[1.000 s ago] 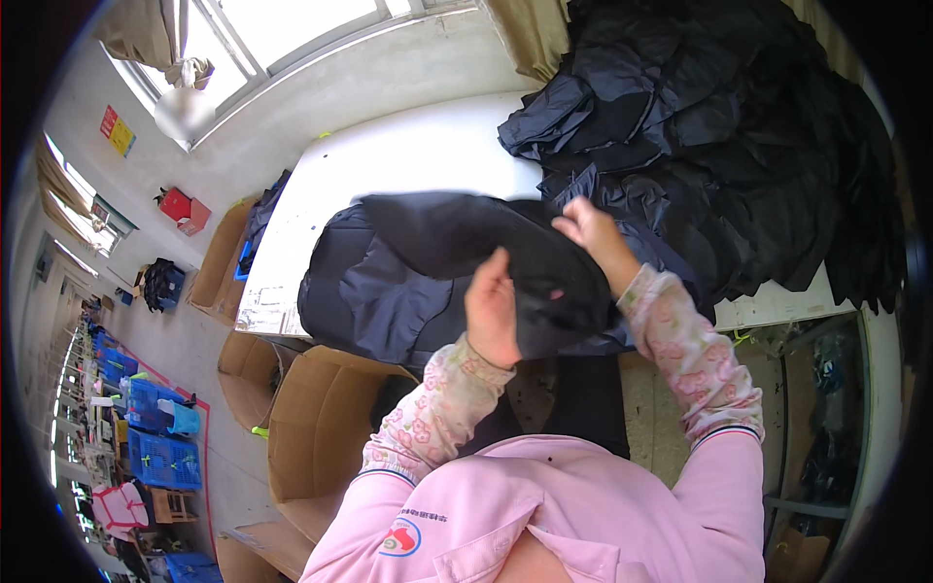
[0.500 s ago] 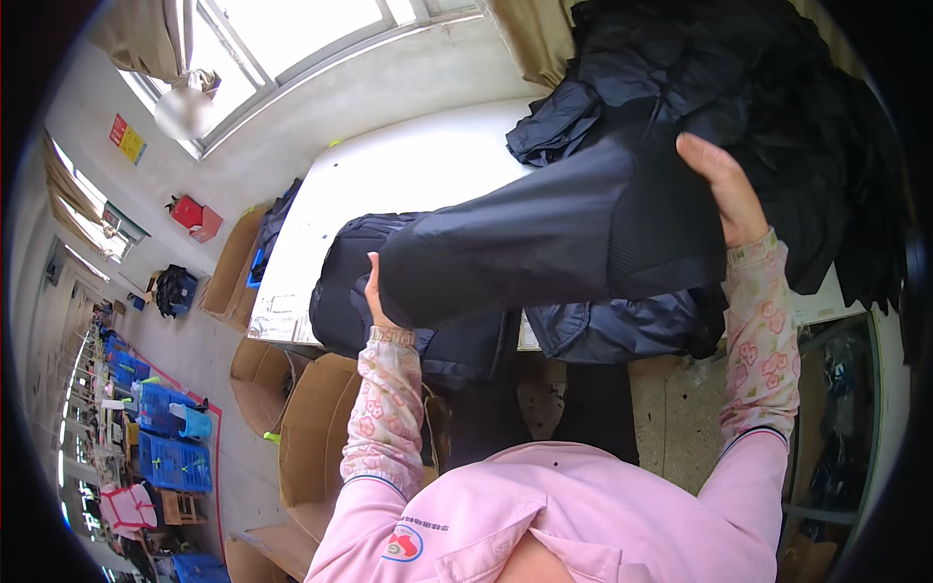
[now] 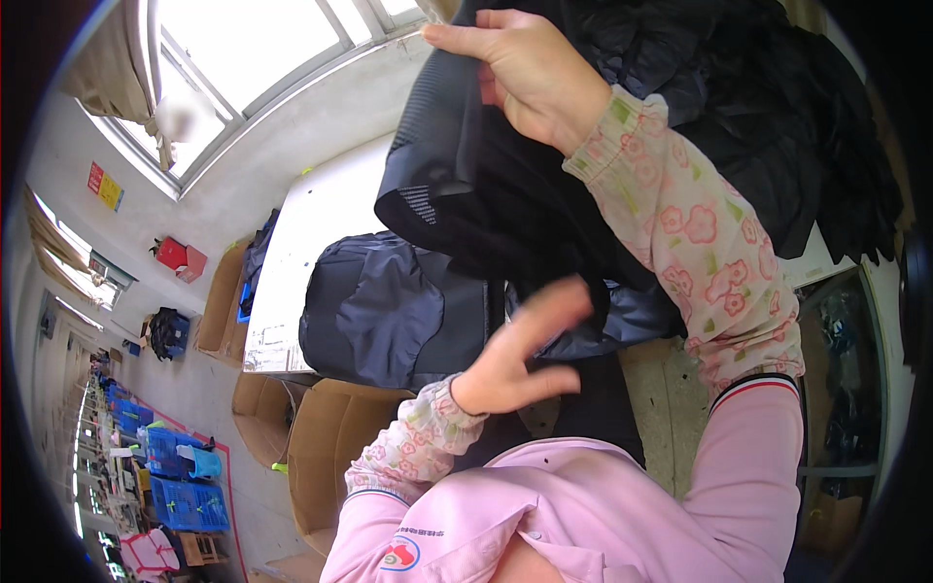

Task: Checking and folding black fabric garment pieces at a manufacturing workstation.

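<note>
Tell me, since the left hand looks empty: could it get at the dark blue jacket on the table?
Probably yes. The left hand is open just above the dark blue jacket with nothing between them; the right hand holds the black garment higher up.

White table (image 3: 311, 219) carrying dark garments

A navy jacket (image 3: 389, 311) is lying over its near edge; a black clothing heap (image 3: 777, 126) is covering its right end.

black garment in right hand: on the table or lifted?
Lifted. The right hand pinches the black garment by its top edge; it hangs above the navy jacket on the table.
</note>
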Motion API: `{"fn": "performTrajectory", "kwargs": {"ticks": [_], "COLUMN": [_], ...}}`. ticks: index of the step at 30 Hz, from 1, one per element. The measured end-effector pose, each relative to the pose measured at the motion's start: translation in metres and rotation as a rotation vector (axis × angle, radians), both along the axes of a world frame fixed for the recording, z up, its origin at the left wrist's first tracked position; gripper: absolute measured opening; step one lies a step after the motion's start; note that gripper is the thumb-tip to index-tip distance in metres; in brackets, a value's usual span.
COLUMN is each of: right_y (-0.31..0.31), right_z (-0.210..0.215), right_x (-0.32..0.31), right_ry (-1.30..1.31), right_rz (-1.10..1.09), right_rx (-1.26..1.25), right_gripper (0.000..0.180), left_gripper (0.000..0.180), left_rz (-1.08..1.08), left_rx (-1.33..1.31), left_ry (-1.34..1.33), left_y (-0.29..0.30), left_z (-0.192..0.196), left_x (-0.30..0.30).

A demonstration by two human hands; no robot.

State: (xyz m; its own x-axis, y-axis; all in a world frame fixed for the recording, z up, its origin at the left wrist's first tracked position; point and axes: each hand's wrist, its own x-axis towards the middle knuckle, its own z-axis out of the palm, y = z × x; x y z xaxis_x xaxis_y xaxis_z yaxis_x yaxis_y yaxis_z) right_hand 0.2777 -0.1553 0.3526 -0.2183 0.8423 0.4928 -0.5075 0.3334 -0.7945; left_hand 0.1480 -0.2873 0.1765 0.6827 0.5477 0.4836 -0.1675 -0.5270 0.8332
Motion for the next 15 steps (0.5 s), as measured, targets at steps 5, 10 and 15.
{"fn": "performTrajectory", "kwargs": {"ticks": [5,10,15], "right_y": [0.010,-0.008,0.028], "right_z": [-0.027,-0.043,-0.053], "right_x": [0.001,0.004,0.044], "right_ry": [-0.037,-0.055,0.136], "right_rz": [-0.209,-0.062,-0.240], "right_rx": [-0.059,-0.159,-0.144], "right_gripper": [0.041,0.026,0.025], "left_gripper": [0.079,0.040,0.045], "left_rz": [0.567,0.683,0.630], "left_rx": [0.123,-0.100,-0.034], "left_ry": [-0.281,0.310,0.752], "left_y": [0.054,0.106,0.099], "left_z": [-0.009,0.016,0.051], "left_x": [-0.018,-0.061,-0.076]}}
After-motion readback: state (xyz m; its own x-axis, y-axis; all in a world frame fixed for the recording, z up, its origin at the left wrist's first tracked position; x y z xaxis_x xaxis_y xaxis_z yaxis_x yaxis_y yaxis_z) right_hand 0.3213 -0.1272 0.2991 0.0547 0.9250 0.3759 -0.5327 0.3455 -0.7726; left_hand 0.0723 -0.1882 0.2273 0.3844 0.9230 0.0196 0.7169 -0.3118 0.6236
